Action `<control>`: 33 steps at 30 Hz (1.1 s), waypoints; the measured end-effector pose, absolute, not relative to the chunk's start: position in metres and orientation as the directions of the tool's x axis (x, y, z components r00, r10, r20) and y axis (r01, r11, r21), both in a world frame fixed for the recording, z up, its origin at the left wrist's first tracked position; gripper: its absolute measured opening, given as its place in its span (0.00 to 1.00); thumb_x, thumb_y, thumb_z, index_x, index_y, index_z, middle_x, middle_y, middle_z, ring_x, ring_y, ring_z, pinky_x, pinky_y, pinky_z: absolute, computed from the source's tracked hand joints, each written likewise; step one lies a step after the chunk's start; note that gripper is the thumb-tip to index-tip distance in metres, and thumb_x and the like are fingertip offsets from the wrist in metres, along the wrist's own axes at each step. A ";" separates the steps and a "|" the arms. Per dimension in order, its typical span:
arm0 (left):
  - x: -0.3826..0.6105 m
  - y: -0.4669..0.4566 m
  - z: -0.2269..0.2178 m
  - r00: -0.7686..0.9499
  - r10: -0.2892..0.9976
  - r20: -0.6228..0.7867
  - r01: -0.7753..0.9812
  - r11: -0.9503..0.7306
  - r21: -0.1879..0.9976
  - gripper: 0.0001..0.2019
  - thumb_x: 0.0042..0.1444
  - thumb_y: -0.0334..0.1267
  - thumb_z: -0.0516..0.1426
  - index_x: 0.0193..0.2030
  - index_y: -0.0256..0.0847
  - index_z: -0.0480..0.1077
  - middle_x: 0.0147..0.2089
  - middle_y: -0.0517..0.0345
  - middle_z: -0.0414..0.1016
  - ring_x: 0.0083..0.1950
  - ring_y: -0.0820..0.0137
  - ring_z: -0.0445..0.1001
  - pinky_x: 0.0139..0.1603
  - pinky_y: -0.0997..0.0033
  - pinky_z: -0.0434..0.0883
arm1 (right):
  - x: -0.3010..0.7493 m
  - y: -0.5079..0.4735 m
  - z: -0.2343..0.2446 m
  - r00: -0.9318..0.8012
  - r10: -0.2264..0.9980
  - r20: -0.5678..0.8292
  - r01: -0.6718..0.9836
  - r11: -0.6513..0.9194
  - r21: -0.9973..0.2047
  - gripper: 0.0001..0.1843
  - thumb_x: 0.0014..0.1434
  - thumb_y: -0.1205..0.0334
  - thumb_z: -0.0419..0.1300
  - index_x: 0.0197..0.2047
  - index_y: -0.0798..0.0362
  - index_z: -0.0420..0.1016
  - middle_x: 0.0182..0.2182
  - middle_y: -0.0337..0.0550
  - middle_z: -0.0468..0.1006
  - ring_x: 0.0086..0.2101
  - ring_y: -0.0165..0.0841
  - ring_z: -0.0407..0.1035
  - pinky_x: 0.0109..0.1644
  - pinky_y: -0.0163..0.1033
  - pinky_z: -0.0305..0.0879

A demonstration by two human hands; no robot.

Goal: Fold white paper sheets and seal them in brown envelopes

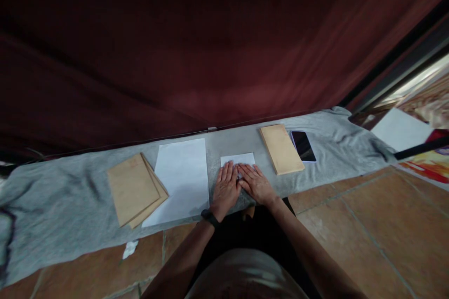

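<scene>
A small folded piece of white paper lies flat on the grey cloth, its far edge showing beyond my fingertips. My left hand presses on it with fingers stretched out, a dark band around the wrist. Beside it, my right hand also rests flat on the paper, thumbs close together. Most of the paper's near part is hidden under both palms. To the left are large white sheets. A stack of brown envelopes lies to the right of my hands.
More brown envelopes overlap the white sheets on the left. A phone sits at the right stack's edge. The grey cloth covers a long narrow surface against a dark red curtain. A crumpled white scrap is on the tiled floor.
</scene>
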State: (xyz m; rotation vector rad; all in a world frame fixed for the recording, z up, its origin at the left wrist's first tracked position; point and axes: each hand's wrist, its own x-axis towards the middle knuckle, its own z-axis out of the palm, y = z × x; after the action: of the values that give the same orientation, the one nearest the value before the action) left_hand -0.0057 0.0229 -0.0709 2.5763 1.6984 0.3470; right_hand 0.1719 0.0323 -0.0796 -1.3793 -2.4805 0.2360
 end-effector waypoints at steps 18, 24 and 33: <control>-0.004 0.024 -0.071 0.349 0.922 0.170 0.907 -0.378 0.185 0.30 0.68 0.43 0.48 0.74 0.36 0.51 0.76 0.45 0.49 0.77 0.58 0.47 0.75 0.49 0.50 | 0.175 0.055 -0.094 -0.143 0.952 0.273 0.939 0.217 -0.266 0.32 0.73 0.52 0.43 0.73 0.58 0.52 0.69 0.55 0.58 0.69 0.46 0.52 0.71 0.57 0.47; -0.003 0.022 -0.069 0.348 0.919 0.186 0.903 -0.382 0.195 0.29 0.69 0.43 0.48 0.75 0.46 0.50 0.77 0.50 0.47 0.77 0.57 0.47 0.75 0.48 0.50 | 0.179 0.058 -0.095 -0.037 0.956 0.291 0.947 0.127 -0.297 0.31 0.73 0.53 0.42 0.72 0.61 0.55 0.69 0.58 0.59 0.68 0.48 0.53 0.70 0.58 0.50; -0.002 0.022 -0.069 0.356 0.916 0.188 0.894 -0.392 0.218 0.28 0.68 0.43 0.51 0.74 0.50 0.53 0.78 0.50 0.45 0.77 0.54 0.46 0.74 0.45 0.51 | 0.185 0.053 -0.092 0.013 0.968 0.249 0.949 0.067 -0.309 0.28 0.72 0.60 0.39 0.68 0.66 0.61 0.67 0.63 0.62 0.66 0.47 0.56 0.67 0.53 0.54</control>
State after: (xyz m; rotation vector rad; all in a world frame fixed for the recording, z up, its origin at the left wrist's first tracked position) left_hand -0.0016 0.0220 -0.0693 2.5216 1.6865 0.4298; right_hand 0.1855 0.0529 -0.0918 -1.9071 -1.9617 0.0677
